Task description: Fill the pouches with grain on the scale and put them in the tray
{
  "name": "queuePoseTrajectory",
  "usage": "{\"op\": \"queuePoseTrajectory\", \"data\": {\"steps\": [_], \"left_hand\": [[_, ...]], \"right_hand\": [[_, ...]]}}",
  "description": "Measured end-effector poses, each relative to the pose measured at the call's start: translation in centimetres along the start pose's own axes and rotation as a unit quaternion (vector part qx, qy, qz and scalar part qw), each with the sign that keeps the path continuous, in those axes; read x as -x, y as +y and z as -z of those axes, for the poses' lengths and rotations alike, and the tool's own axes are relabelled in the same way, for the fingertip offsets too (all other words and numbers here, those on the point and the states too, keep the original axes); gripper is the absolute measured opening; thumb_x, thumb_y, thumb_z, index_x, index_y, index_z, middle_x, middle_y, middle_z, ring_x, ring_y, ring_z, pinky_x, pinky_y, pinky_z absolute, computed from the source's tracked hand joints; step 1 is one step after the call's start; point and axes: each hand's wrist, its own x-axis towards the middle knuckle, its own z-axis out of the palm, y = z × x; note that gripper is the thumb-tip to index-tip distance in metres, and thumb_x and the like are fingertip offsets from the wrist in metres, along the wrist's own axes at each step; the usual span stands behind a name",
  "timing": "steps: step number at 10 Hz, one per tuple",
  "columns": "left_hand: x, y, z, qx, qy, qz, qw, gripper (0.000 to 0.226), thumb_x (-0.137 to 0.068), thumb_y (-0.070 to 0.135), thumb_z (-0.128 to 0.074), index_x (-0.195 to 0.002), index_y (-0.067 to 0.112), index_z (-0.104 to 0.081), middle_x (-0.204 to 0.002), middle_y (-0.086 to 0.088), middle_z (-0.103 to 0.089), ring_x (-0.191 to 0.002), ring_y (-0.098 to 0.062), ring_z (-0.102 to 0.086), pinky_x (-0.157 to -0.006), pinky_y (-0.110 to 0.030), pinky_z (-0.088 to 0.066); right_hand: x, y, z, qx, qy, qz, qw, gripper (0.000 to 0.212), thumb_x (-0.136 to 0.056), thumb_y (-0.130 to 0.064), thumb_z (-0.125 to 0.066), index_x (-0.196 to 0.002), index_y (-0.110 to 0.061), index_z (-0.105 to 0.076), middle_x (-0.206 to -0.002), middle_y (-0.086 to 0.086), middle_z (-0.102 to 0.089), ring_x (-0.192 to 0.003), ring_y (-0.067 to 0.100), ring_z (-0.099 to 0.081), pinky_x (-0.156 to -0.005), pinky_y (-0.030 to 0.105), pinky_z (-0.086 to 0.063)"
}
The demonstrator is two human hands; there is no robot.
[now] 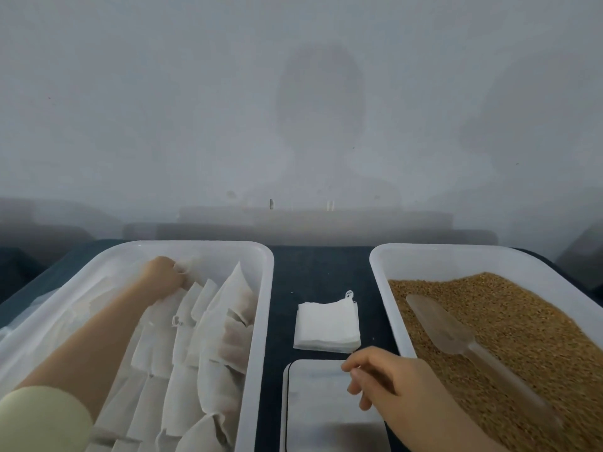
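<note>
My left hand (164,275) reaches deep into the white tray (261,288) on the left and grips a filled white pouch (189,267) near the tray's far end. Several filled pouches (208,347) lie in rows in that tray. A stack of empty white pouches (326,326) sits on the dark table in the middle. In front of it lies the scale (319,406) with a bare shiny plate. My right hand (385,380) hovers over the scale's far right corner, fingers loosely curled and holding nothing.
A second white tray (381,288) on the right holds brown grain (522,327) with a clear plastic scoop (456,334) lying on it. A pale wall stands right behind the table (319,265).
</note>
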Motion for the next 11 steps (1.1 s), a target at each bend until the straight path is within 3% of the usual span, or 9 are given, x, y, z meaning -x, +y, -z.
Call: {"op": "queuePoseTrajectory", "data": {"steps": [2, 3, 5, 7, 8, 9, 10, 11], "left_hand": [[-0.1, 0.6, 0.1, -0.031, 0.007, 0.019, 0.999, 0.019, -0.09, 0.014, -0.055, -0.079, -0.001, -0.057, -0.06, -0.012, -0.055, -0.051, -0.022, -0.05, -0.046, -0.025, -0.036], [-0.2, -0.3, -0.3, 0.035, 0.028, 0.043, 0.998, 0.022, -0.091, 0.009, -0.05, -0.08, -0.008, -0.06, -0.063, -0.018, -0.055, -0.057, -0.027, -0.051, -0.054, -0.027, -0.039], [-0.2, -1.7, -1.2, 0.023, 0.041, 0.028, 0.998, 0.021, -0.088, 0.003, -0.057, -0.1, -0.012, -0.061, -0.103, -0.029, -0.062, -0.093, -0.039, -0.057, -0.076, -0.038, -0.044], [0.7, 0.8, -0.2, -0.006, 0.088, -0.023, 0.996, 0.04, -0.088, 0.006, -0.057, -0.127, 0.001, -0.052, -0.122, -0.024, -0.059, -0.107, -0.039, -0.057, -0.084, -0.04, -0.046], [3.6, 3.3, 1.3, -0.07, 0.11, -0.072, 0.989, 0.039, -0.094, 0.02, -0.053, -0.131, 0.01, -0.048, -0.122, -0.015, -0.062, -0.108, -0.035, -0.058, -0.084, -0.04, -0.045], [7.3, 5.9, 2.6, -0.048, 0.169, -0.14, 0.974, 0.032, -0.095, 0.026, -0.051, -0.126, 0.019, -0.051, -0.118, -0.006, -0.066, -0.103, -0.032, -0.061, -0.08, -0.04, -0.048], [12.9, 7.3, 4.5, 0.045, 0.244, -0.218, 0.944, 0.023, -0.093, 0.033, -0.053, -0.115, 0.031, -0.057, -0.106, 0.011, -0.069, -0.085, -0.019, -0.065, -0.07, -0.035, -0.049], [22.5, 6.5, 8.2, 0.175, 0.285, -0.272, 0.902, 0.017, -0.09, 0.043, -0.055, -0.106, 0.042, -0.058, -0.094, 0.033, -0.065, -0.079, 0.002, -0.062, -0.066, -0.025, -0.046]], "right_hand": [[0.0, -0.5, 0.1, 0.012, -0.016, -0.006, 1.0, 0.025, -0.096, -0.02, -0.05, -0.088, -0.043, -0.052, -0.081, -0.014, -0.066, -0.078, -0.005, -0.063, -0.069, 0.006, -0.046], [0.2, -0.5, 0.2, 0.017, -0.009, -0.001, 1.0, 0.024, -0.096, -0.019, -0.05, -0.089, -0.042, -0.053, -0.082, -0.013, -0.067, -0.078, -0.004, -0.063, -0.069, 0.006, -0.046], [0.3, -0.2, 0.1, 0.037, -0.032, 0.008, 0.999, 0.02, -0.097, -0.023, -0.049, -0.093, -0.041, -0.056, -0.083, -0.018, -0.065, -0.078, -0.009, -0.061, -0.071, 0.005, -0.045], [0.4, 0.2, -0.5, 0.08, -0.054, 0.023, 0.995, 0.016, -0.097, -0.033, -0.049, -0.102, -0.041, -0.062, -0.089, -0.024, -0.064, -0.081, -0.012, -0.058, -0.074, 0.005, -0.044], [0.3, 0.2, -0.1, 0.038, -0.03, 0.026, 0.998, 0.019, -0.095, -0.027, -0.052, -0.096, -0.042, -0.062, -0.086, -0.022, -0.064, -0.081, -0.013, -0.059, -0.074, 0.006, -0.046], [0.3, -0.6, 0.6, 0.009, 0.012, 0.023, 1.0, 0.022, -0.093, -0.021, -0.056, -0.092, -0.042, -0.061, -0.085, -0.021, -0.065, -0.081, -0.011, -0.061, -0.071, 0.005, -0.046], [1.0, -1.1, 1.7, 0.019, 0.06, 0.04, 0.997, 0.025, -0.09, -0.02, -0.06, -0.09, -0.045, -0.06, -0.081, -0.022, -0.067, -0.081, -0.011, -0.062, -0.072, 0.006, -0.047], [3.9, -2.1, 6.7, -0.023, 0.151, 0.051, 0.987, 0.017, -0.081, -0.035, -0.058, -0.095, -0.045, -0.062, -0.086, -0.028, -0.067, -0.08, -0.012, -0.063, -0.071, 0.004, -0.048]]}}
